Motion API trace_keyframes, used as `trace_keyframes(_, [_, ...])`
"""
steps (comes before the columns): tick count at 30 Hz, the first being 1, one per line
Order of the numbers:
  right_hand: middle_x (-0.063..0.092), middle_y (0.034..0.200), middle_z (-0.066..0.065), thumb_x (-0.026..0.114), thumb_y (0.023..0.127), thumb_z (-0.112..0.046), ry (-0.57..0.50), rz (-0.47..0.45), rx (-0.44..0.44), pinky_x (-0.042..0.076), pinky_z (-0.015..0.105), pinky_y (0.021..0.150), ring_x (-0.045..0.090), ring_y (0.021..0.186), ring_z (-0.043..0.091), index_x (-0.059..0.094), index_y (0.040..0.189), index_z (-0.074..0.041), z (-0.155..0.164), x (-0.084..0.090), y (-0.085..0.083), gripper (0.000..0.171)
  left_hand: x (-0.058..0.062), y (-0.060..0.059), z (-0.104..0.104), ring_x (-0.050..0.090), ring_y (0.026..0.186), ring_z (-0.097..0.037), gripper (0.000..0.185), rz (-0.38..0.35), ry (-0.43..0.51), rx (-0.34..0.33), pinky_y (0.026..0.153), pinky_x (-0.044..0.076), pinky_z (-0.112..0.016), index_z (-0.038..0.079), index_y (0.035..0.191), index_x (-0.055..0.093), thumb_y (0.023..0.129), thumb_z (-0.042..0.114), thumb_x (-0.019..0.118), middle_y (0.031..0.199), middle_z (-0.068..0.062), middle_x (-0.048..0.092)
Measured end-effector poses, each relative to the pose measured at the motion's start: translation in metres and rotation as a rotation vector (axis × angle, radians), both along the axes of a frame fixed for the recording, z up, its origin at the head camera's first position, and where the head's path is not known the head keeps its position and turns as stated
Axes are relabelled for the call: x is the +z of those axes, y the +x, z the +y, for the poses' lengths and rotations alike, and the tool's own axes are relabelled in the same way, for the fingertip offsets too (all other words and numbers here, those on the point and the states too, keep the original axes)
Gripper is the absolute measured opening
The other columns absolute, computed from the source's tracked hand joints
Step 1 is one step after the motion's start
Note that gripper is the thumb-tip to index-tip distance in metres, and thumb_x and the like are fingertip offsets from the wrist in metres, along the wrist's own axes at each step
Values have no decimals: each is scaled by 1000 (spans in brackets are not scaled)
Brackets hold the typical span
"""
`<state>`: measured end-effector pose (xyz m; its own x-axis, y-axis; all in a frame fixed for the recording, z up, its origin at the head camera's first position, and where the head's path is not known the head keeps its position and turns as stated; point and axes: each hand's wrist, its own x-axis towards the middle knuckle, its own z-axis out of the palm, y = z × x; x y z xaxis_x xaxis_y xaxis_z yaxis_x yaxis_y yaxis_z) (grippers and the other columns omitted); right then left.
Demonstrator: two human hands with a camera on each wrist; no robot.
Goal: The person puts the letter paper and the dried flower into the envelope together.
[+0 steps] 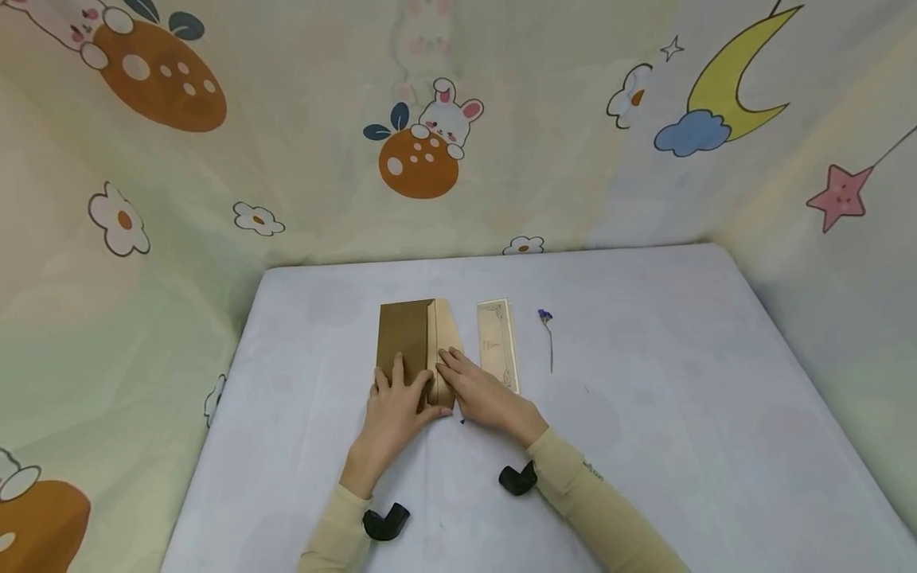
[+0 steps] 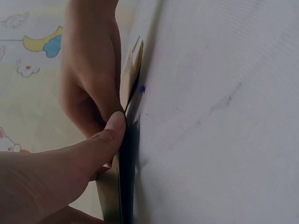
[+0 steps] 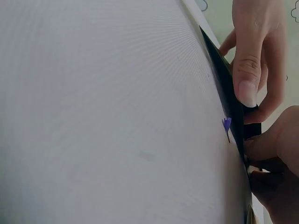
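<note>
White table (image 1: 680,358), smooth, rounded corners. On it, centre, an oblong brown paper envelope (image 1: 403,330), its paler flap (image 1: 446,326) slant-cornered along the right side. Left hand (image 1: 392,410) rests there, fingers spread apart, thumb at the near edge. Right hand (image 1: 490,398) presses the flap, fingers straight, close together. Just beyond: a narrow cream card (image 1: 494,342), scrollwork-edged; farther right, a thin-stemmed purple flower (image 1: 546,317). Near the envelope's near edge, a tiny purple sprig (image 3: 227,124).

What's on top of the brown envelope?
On the brown envelope, the left hand rests mostly over the brown part and the right hand touches the pale flap. The paper right beneath them is covered, so I can't see it.
</note>
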<state>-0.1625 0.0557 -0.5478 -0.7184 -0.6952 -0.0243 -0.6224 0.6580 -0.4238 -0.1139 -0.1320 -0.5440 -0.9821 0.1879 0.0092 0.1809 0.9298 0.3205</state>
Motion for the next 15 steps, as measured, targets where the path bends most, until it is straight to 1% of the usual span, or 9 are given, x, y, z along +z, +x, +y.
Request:
trace_keyframes(3, [34, 163, 23, 46, 108, -6, -16, 8, -2, 32, 46, 121, 29, 154, 39, 46, 150, 5, 4, 0, 0, 43, -1, -2, 3, 33, 132, -75, 71, -10, 4, 2, 99, 41, -77, 17, 139, 60, 85, 60, 76, 156, -39, 32])
trace_keyframes(5, [38, 161, 24, 47, 108, -7, -46, 35, -6, 35, 46, 119, 34, 152, 39, 50, 149, 3, 7, -1, 0, 41, -1, -2, 6, 33, 132, -75, 71, -21, 8, 4, 100, 40, -77, 17, 139, 60, 84, 60, 76, 157, -39, 31])
trace_keyframes(8, [48, 155, 23, 50, 106, -4, -146, 117, -19, 41, 46, 116, 46, 145, 37, 57, 143, 0, 16, -1, 0, 37, -3, -2, 9, 31, 133, -76, 71, -41, 14, 7, 101, 39, -78, 17, 139, 60, 84, 60, 77, 158, -39, 29])
trace_keyframes(10, [56, 148, 22, 55, 104, -1, -212, 208, -34, 45, 46, 112, 54, 138, 36, 62, 137, -2, 24, 1, -1, 34, -3, -1, 9, 31, 132, -76, 71, -49, 13, 8, 100, 39, -78, 17, 138, 60, 84, 60, 77, 158, -39, 29])
trace_keyframes(12, [60, 142, 21, 58, 100, 3, -263, 279, -69, 48, 45, 109, 58, 132, 35, 64, 133, -1, 32, 4, -3, 33, -3, -1, 7, 31, 132, -77, 70, -50, 10, 10, 99, 40, -78, 16, 136, 60, 84, 59, 78, 157, -39, 30])
trace_keyframes(14, [62, 139, 22, 61, 98, 3, -286, 309, -135, 50, 45, 107, 59, 129, 35, 64, 131, 1, 42, 7, -6, 33, -2, -2, 6, 30, 132, -77, 69, -47, 7, 12, 99, 40, -78, 16, 135, 60, 84, 58, 78, 156, -39, 31])
trace_keyframes(15, [62, 137, 23, 63, 97, 4, -295, 306, -178, 50, 46, 107, 59, 128, 36, 64, 130, 2, 47, 7, -7, 33, -1, -3, 5, 30, 132, -77, 69, -51, 10, 14, 99, 40, -78, 17, 135, 60, 84, 58, 79, 156, -39, 30])
